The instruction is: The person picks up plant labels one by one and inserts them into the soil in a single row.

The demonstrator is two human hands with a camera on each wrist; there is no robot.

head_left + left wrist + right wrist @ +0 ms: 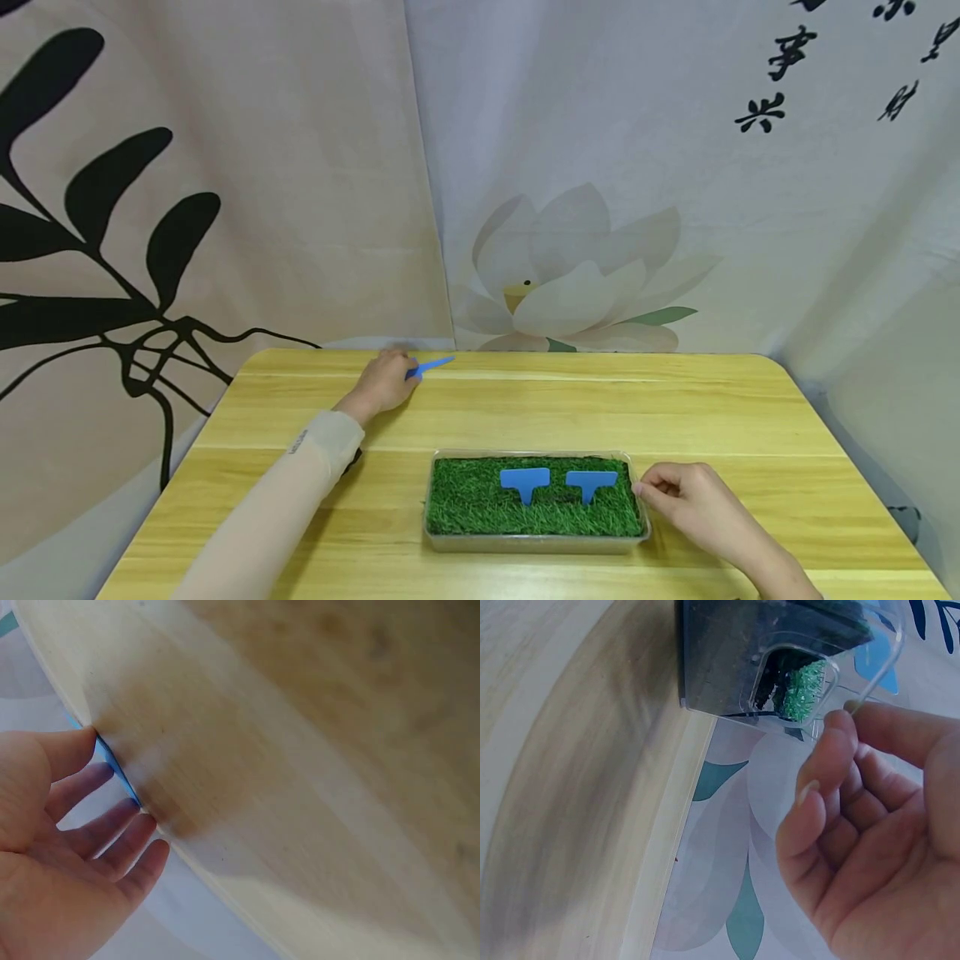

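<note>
At the table's back edge, my left hand [386, 382] pinches a blue T-shaped plant label [437, 364] between thumb and fingers. Its narrow tail points to the right in the head view; the left wrist view shows the label [114, 763] nearly edge-on, partly covered by the fingertips. Two similar blue labels, a left one [526, 478] and a right one [591, 478], stand upright in green artificial grass [465, 510]. That grass fills a clear plastic box [536, 545]. Thumb and index finger of my right hand [705, 510] pinch the box's rim at its right end.
The light wooden table [712, 408] has rounded back corners. Right behind its back edge hangs a pale curtain [315, 167] printed with leaves, a lotus and black characters. My left sleeve [262, 508] crosses the table's left side.
</note>
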